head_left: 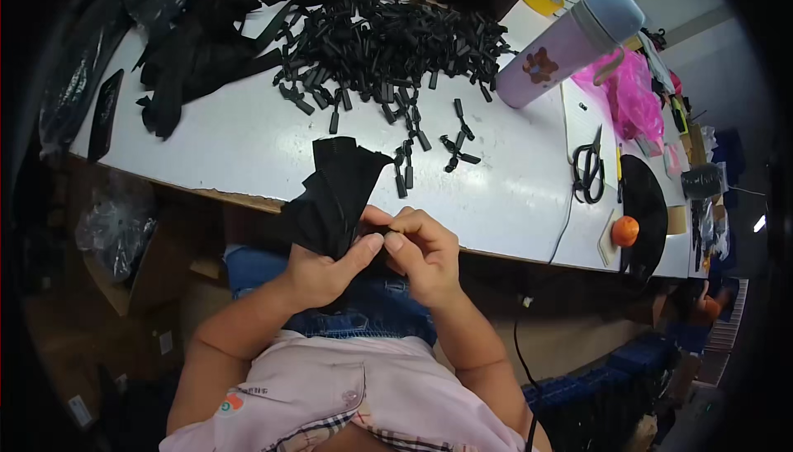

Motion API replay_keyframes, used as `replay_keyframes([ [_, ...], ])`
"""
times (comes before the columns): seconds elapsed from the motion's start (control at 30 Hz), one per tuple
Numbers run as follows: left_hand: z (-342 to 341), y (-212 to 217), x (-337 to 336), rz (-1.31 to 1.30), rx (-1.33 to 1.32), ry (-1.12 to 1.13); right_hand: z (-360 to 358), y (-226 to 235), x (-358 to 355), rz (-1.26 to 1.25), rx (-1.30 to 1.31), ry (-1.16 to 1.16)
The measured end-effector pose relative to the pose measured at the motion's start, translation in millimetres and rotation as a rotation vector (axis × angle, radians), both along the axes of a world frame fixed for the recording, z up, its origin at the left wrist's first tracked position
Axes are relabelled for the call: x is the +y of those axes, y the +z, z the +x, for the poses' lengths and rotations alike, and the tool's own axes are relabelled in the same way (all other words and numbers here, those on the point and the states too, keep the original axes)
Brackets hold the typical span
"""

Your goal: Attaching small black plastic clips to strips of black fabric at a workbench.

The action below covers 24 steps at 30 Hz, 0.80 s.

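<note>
Head view looks down on a long white tabletop (pixel 248 146) that fills the upper half of the frame. At about twelve o'clock lies the biggest thing on it, a wide heap of small black plastic pieces (pixel 380 39); a few loose ones trail toward the near edge. At ten o'clock sits a tangle of black straps (pixel 194 56), and at two o'clock a lilac bottle (pixel 570 43) lies on its side, with black scissors (pixel 588 173) below it at three o'clock.

Just under the tabletop's near edge, near the centre of the frame, a bundle of black fabric strips (pixel 334 196) fans upward from the hands, its top end overlapping the tabletop. Judging by the heap — large and barely thinned — most of the work seems left; no finished pile can be told apart from the rest, so how much is done I cannot tell.

Left hand (pixel 326 266) is wrapped around the bundle's lower end, thumb pressed forward against it. Right hand (pixel 421 250) meets it at the same spot, fingers (pixel 395 241) curled tight together and pinching something small and dark at the strip's end — whether that is a plastic piece or only fabric is hidden.
</note>
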<state>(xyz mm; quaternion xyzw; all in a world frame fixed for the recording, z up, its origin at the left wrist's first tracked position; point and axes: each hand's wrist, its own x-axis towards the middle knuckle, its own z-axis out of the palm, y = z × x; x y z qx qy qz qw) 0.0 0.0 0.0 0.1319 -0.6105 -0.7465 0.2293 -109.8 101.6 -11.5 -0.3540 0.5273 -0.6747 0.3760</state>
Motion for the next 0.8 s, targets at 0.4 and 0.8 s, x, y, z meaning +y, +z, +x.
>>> replay_keyframes([
  [0.4,0,1,-3,0.061,-0.001,-0.093,9,-4,4,-0.062,0.146,-0.114],
  [0.8,5,-10,4,0.017,-0.037,0.023,10,-6,2,-0.153,0.424,-0.255],
])
